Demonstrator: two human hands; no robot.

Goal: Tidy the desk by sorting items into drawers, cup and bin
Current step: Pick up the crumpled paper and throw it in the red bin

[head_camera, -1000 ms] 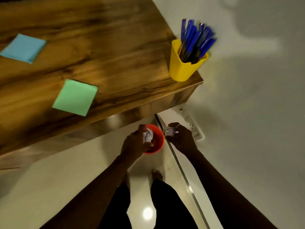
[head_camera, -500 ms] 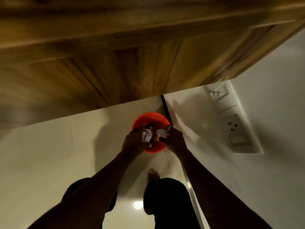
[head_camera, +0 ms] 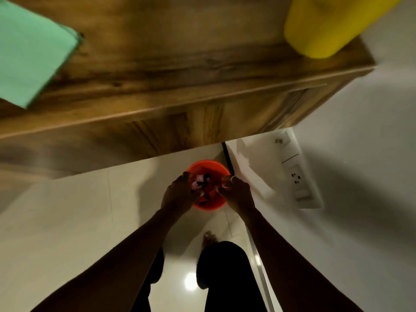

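Where the fingers (head_camera: 186, 176) of the left hand (head_camera: 180, 195) bend over the near-left rim of the orange bin (head_camera: 209, 206), a pale crumpled paper (head_camera: 196, 183) sits right at their tips. Blur hides whether they pinch it or whether it already lies inside, so I cannot tell. Across the bin's mouth, the right hand (head_camera: 237, 195) hangs over the right rim. Its fingers (head_camera: 226, 183) are loosely bent and slightly spread, a ring on one, and nothing shows between them. Dark scraps lie inside the bin beside the paper.

Both forearms reach to the bin from the near side. A bare foot (head_camera: 209, 237) and dark-clothed legs stand on the pale floor (head_camera: 78, 210) just nearer than the bin. To the bin's right, on the white wall, is a socket plate (head_camera: 297, 176). Beyond the bin rises the wooden front of the desk. On its worktop (head_camera: 202, 64), far left of the bin, lies a green pad of notes (head_camera: 29, 48). A yellow cup (head_camera: 326, 25) stands at the corner above and right of the bin. Both are smeared by blur.
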